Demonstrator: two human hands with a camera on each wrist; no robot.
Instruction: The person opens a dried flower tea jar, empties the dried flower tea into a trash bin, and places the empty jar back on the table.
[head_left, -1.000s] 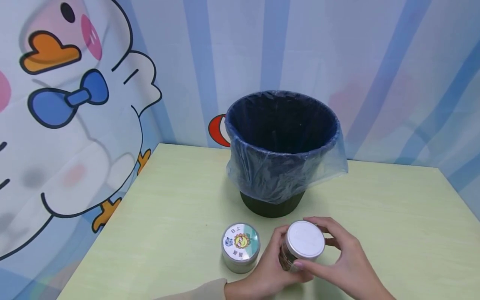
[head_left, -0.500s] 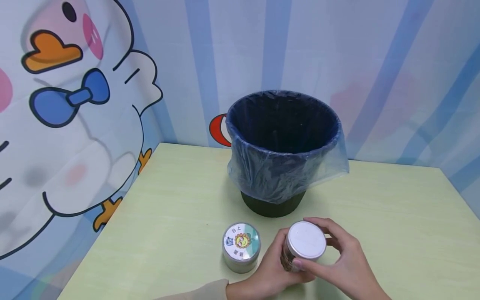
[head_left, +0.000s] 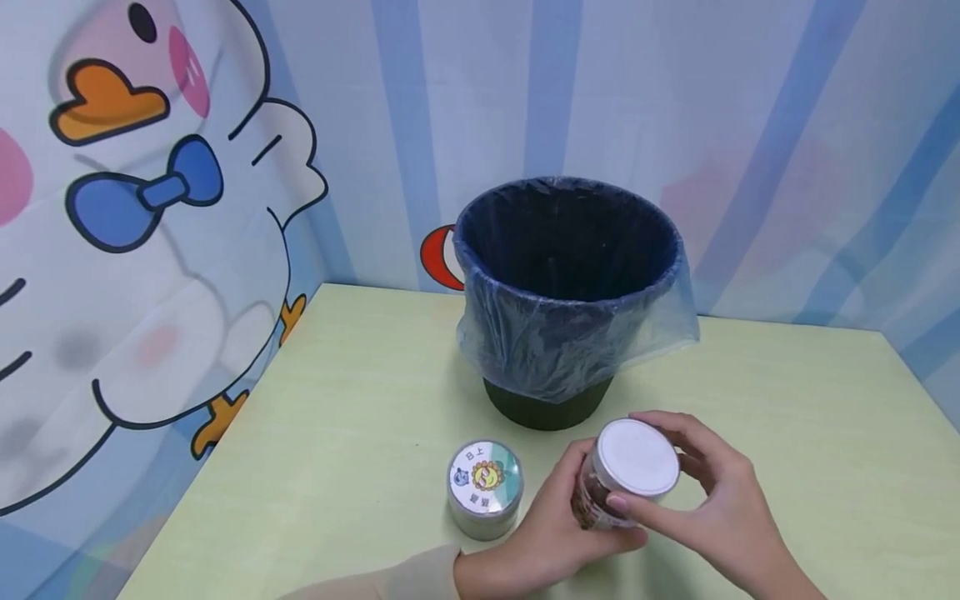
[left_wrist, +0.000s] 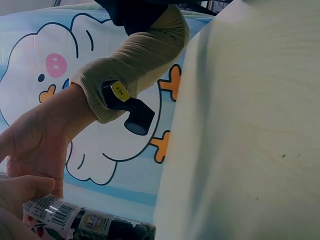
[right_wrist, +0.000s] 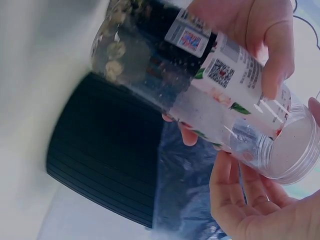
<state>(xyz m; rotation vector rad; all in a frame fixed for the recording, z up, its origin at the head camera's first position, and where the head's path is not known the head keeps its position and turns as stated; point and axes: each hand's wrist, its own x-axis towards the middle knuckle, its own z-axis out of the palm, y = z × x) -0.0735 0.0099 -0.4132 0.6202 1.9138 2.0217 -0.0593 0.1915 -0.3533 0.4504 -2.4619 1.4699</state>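
A clear jar [head_left: 637, 457] with a white top is tilted between both hands in the head view. Around its labelled body curls my left hand [head_left: 555, 525]. My right hand [head_left: 712, 492] grips the top edge, thumb in front and fingers behind. In the right wrist view, the jar [right_wrist: 150, 65] shows a flowered label with a QR code and dried pieces inside. There, the left hand [right_wrist: 277, 45] holds the body and the right hand [right_wrist: 250, 200] is at the neck. The left wrist view catches part of the jar [left_wrist: 95, 222] and its barcode.
A black bin [head_left: 547, 408] with a blue plastic liner [head_left: 555, 350] stands behind the hands. A round container [head_left: 486, 487] with a sunflower-printed top sits left of them on the pale table [head_left: 360, 417]. Cartoon-printed cloth [head_left: 150, 333] covers the walls.
Both hands and the jar have shifted a little to the right and away from me. The jar leans more than before. Bin and round container stay where they were.
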